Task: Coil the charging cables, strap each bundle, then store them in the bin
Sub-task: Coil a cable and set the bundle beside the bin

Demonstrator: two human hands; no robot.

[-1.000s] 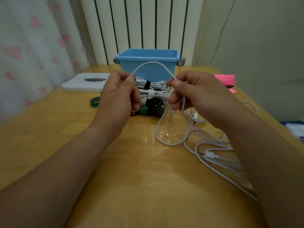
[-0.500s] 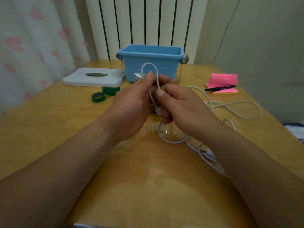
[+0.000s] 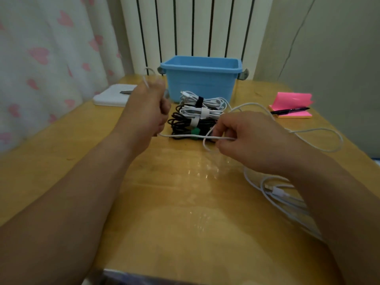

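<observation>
A long white charging cable (image 3: 185,136) is stretched between my two hands above the wooden table. My left hand (image 3: 147,109) grips a small coil of it, a loop sticking up above the fist. My right hand (image 3: 244,136) pinches the cable further along; the slack trails right in loose loops (image 3: 320,140) and down along the table edge, with a connector (image 3: 277,191) lying there. Behind the hands lie several strapped bundles, white ones (image 3: 202,103) and black ones (image 3: 183,126). The blue bin (image 3: 200,79) stands behind them.
A white flat box (image 3: 112,95) lies at the back left. Pink sticky notes (image 3: 292,105) with a black pen (image 3: 290,110) sit at the back right. A curtain hangs on the left, a radiator behind the table, and a wall stands close on the right.
My hands were together at the coil; now they have moved apart, the left up and to the left, the right to the right, drawing a length of cable taut between them.
</observation>
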